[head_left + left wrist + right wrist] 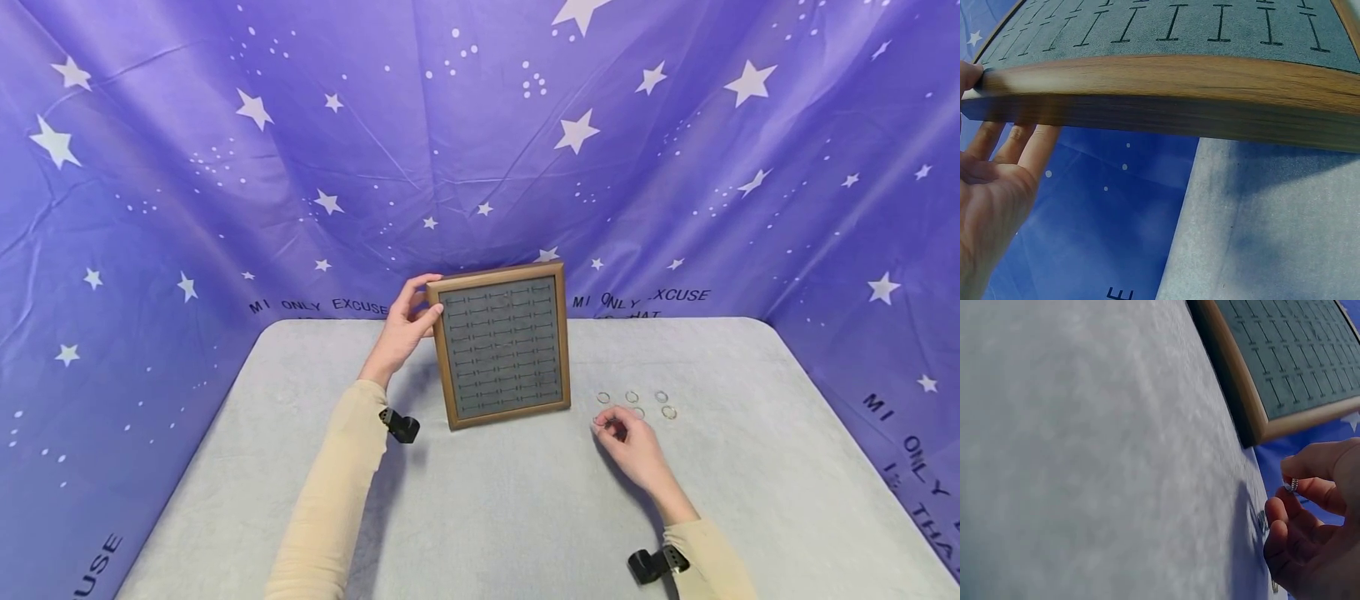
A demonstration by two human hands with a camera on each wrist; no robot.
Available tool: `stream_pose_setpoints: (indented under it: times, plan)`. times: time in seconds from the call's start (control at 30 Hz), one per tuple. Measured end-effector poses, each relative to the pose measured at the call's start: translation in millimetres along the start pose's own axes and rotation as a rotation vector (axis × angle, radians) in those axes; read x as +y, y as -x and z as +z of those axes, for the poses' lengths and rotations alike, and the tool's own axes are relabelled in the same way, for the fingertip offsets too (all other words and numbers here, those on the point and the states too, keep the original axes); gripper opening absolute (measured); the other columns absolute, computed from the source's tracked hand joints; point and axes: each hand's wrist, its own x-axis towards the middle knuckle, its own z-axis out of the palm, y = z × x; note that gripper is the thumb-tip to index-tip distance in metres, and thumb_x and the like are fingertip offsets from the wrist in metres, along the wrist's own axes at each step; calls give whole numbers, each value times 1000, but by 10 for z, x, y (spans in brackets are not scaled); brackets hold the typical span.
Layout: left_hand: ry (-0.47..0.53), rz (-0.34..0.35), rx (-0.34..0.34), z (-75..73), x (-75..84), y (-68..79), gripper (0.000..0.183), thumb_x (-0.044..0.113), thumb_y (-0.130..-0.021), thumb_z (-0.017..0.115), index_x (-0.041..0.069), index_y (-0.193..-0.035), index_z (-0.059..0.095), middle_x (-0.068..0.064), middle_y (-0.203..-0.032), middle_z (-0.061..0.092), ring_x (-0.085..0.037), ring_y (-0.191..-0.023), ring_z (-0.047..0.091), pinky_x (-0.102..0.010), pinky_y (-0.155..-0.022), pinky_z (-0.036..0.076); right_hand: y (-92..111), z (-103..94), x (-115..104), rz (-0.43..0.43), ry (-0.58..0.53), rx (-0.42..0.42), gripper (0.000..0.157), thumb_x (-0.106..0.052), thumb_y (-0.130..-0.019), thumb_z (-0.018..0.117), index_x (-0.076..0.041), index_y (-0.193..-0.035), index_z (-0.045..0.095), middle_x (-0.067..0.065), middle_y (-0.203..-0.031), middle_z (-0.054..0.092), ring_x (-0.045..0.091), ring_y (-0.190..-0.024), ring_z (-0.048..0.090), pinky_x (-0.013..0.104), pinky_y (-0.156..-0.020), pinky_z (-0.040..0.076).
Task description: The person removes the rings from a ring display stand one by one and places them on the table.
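Note:
A wooden-framed ring display board (502, 350) with a grey slotted face stands propped up on the table, leaning slightly back. My left hand (401, 329) grips its upper left corner, thumb at the front and fingers behind; the left wrist view shows that hand (997, 194) at the frame's side (1147, 78). To the right of the board, my right hand (636, 446) is just above the table. Between thumb and fingertip it pinches a small ring (1294, 485) with a sparkling band, seen in the right wrist view. The slots in view appear to hold no rings.
Several loose rings (632, 397) lie in rows on the grey table (300, 467), just beyond my right hand. A purple star-printed curtain (375, 150) hangs behind the table and along both sides. A black camera (401, 427) is strapped to my left wrist.

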Motion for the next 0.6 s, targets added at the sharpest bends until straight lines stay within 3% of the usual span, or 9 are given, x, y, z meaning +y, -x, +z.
stream_pose_setpoints:
  times: [0.33,0.6]
  plan:
    - [-28,-8,9,7,21,26,43,0,-97,54,8,-138,43,-24,-121,55,-22,-89,64,-42,-72,57,137,-111,117,-58,43,117,8,1,-75,66,-4,-78,62,2,-73,50,10,-64,44,24,-58,35]
    - [-35,5,6,28,25,24,45,1,-97,54,8,-140,41,-23,-119,55,-25,-89,64,-39,-72,57,154,-131,124,49,112,78,7,1,-78,68,-4,-80,65,2,-74,50,12,-67,44,26,-61,37]
